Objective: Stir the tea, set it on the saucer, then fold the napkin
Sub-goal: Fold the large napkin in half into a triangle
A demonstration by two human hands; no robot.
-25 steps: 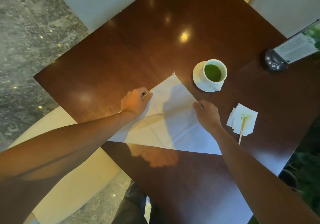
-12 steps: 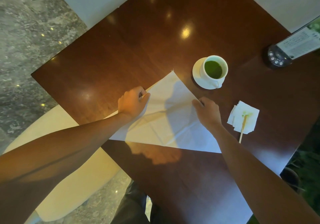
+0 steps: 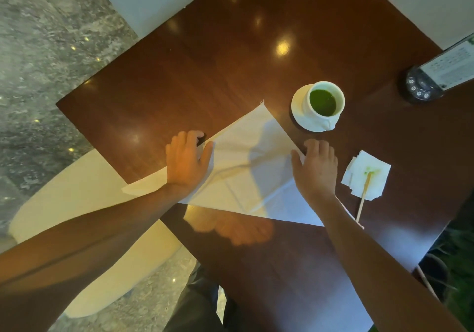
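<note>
Napkin [image 3: 246, 167] folded to a triangle, flat on table [image 3: 179, 75]. Left hand [image 3: 188, 161] palm-down, fingers slightly apart, pressing its left edge. Right hand [image 3: 316, 167] flat, fingers loosely together, on the right edge. Cup [image 3: 323, 103] of green tea sits on saucer [image 3: 298, 106], just beyond the right fingertips. Stir stick [image 3: 364, 193] lies on small napkin [image 3: 377, 178], right of the right hand.

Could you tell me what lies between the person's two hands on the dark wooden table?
In the head view, only the large white napkin spans from left hand to right hand.
</note>
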